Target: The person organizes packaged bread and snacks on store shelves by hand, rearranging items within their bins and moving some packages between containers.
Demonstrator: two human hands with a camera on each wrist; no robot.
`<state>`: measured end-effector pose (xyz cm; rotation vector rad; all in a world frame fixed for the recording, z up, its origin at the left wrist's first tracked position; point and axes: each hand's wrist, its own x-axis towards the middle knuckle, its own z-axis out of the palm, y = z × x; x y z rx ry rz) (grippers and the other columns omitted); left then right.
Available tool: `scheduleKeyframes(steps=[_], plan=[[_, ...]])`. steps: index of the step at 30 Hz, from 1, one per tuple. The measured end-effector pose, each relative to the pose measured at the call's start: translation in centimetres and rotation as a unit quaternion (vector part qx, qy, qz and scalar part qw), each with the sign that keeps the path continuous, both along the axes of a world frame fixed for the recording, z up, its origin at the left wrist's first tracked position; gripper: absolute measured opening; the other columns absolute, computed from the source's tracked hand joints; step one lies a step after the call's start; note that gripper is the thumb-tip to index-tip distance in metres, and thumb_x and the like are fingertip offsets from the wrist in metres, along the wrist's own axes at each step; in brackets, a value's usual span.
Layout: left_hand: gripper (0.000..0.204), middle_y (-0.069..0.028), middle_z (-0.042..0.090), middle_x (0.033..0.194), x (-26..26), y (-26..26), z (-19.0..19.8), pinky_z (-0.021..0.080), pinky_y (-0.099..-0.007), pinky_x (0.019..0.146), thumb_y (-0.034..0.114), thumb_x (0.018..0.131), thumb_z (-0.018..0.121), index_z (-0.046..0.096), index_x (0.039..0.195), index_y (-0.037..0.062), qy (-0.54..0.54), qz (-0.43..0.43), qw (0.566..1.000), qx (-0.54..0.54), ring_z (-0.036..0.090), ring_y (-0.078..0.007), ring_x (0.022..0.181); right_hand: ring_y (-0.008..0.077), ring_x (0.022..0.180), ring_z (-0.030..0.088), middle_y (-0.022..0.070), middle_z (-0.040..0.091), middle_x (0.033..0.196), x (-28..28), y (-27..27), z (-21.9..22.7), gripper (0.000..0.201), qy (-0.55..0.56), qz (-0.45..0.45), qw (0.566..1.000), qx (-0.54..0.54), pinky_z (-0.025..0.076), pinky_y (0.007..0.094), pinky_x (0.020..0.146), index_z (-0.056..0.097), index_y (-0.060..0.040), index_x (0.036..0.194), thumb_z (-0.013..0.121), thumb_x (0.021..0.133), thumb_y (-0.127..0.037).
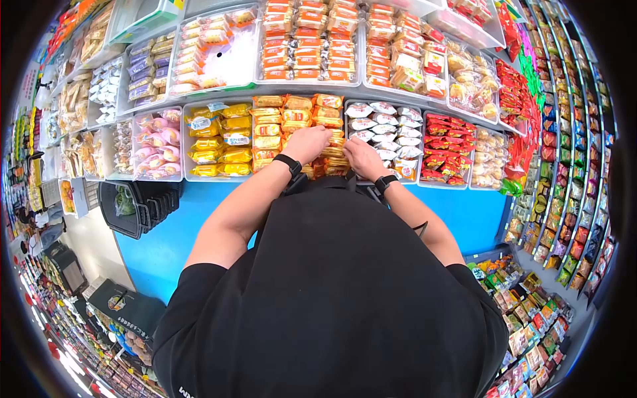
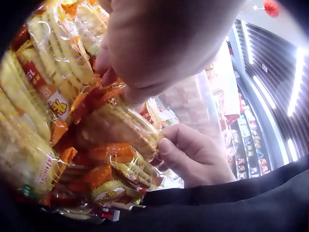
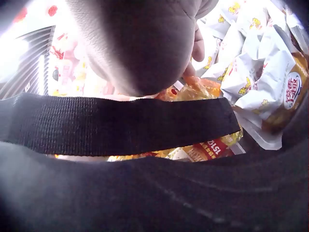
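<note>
A clear packet of golden crackers (image 2: 118,126) with orange ends lies between both hands over a bin of similar packets (image 1: 267,129). My right hand (image 1: 363,159) pinches one end of this packet between thumb and fingers, as the left wrist view shows. At its other end, my left hand (image 1: 308,144) has its fingers curled at the orange wrapper. In the right wrist view, the right hand (image 3: 140,43) and a black strap (image 3: 120,125) cover most of the crackers.
Yellow packets (image 1: 235,139) fill the bin to the left, and white packets (image 1: 383,129) the one to the right. Behind stands a higher row of clear bins with orange packets (image 1: 308,53). Black baskets (image 1: 136,205) are stacked at the left, by the blue front panel (image 1: 192,225).
</note>
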<state>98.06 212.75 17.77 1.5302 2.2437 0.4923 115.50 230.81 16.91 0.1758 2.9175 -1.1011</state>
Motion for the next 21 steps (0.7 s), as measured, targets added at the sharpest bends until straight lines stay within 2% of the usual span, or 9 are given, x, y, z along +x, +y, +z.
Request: scheduleKeyframes(steps=[4, 7, 10, 13, 15, 18, 21], plan=[[0.015, -0.0139, 0.071, 0.105, 0.0, 0.0, 0.1, 0.063, -0.0509, 0.08, 0.021, 0.104, 0.061, 0.068, 0.106, 0.0077, -0.011, -0.017, 1.0, -0.009, 0.075, -0.0377, 0.093, 0.042, 0.098, 0.067, 0.0176, 0.064, 0.1, 0.2, 0.3, -0.5, 0.017, -0.041, -0.021, 0.999, -0.001, 0.055, 0.0515, 0.085, 0.066, -0.0038, 0.105, 0.061, 0.107, -0.02], [0.016, -0.015, 0.07, 0.106, 0.2, -0.2, -0.4, 0.062, -0.0519, 0.081, 0.02, 0.104, 0.06, 0.068, 0.105, 0.0063, -0.021, 0.015, 1.0, 0.002, 0.075, -0.0384, 0.094, 0.0428, 0.098, 0.068, 0.0186, 0.066, 0.102, 0.2, 0.4, -0.7, 0.019, -0.055, -0.027, 0.998, -0.015, 0.055, 0.053, 0.085, 0.066, -0.0033, 0.106, 0.06, 0.108, -0.021], [0.015, -0.0133, 0.069, 0.114, 0.3, -0.5, -0.8, 0.059, -0.0525, 0.087, 0.02, 0.102, 0.066, 0.067, 0.108, 0.0068, -0.056, 0.032, 0.998, -0.008, 0.073, -0.0387, 0.103, 0.0435, 0.098, 0.068, 0.0194, 0.067, 0.104, 0.1, 0.2, -0.6, 0.021, -0.07, -0.033, 0.997, -0.021, 0.055, 0.054, 0.086, 0.066, -0.0033, 0.105, 0.059, 0.109, -0.023], [0.015, -0.013, 0.068, 0.116, 0.5, -0.6, -1.7, 0.059, -0.0522, 0.086, 0.02, 0.102, 0.066, 0.066, 0.111, 0.0073, -0.032, 0.045, 0.998, 0.008, 0.072, -0.0385, 0.104, 0.0442, 0.098, 0.069, 0.0199, 0.068, 0.103, -0.3, -0.3, -0.5, 0.022, -0.08, -0.05, 0.996, -0.012, 0.055, 0.0543, 0.086, 0.065, -0.0036, 0.104, 0.058, 0.109, -0.024], [0.018, -0.0123, 0.067, 0.116, 0.5, -0.6, -1.5, 0.06, -0.0513, 0.085, 0.021, 0.102, 0.066, 0.066, 0.115, 0.0086, -0.009, 0.089, 0.996, 0.02, 0.071, -0.0369, 0.105, 0.0445, 0.098, 0.068, 0.0201, 0.068, 0.102, -0.4, -0.5, -1.0, 0.022, -0.08, -0.06, 0.995, -0.004, 0.055, 0.0544, 0.086, 0.065, -0.0037, 0.104, 0.058, 0.109, -0.024], [0.022, -0.0113, 0.067, 0.114, 0.4, -0.2, -1.0, 0.06, -0.0505, 0.084, 0.023, 0.102, 0.067, 0.065, 0.12, 0.0104, 0.013, 0.116, 0.993, -0.004, 0.071, -0.035, 0.106, 0.045, 0.098, 0.068, 0.0212, 0.069, 0.101, -0.7, -0.5, -1.8, 0.021, -0.054, -0.084, 0.995, -0.003, 0.054, 0.0548, 0.086, 0.064, -0.0034, 0.103, 0.058, 0.109, -0.022], [0.02, -0.0095, 0.067, 0.113, 0.4, 0.0, -1.0, 0.06, -0.0487, 0.085, 0.023, 0.101, 0.069, 0.067, 0.118, 0.0115, 0.034, 0.116, 0.993, 0.008, 0.07, -0.0328, 0.106, 0.0455, 0.097, 0.069, 0.0223, 0.071, 0.098, -1.1, -0.5, -2.1, 0.02, -0.044, -0.114, 0.992, -0.033, 0.054, 0.055, 0.085, 0.065, -0.0024, 0.102, 0.059, 0.108, -0.02]])
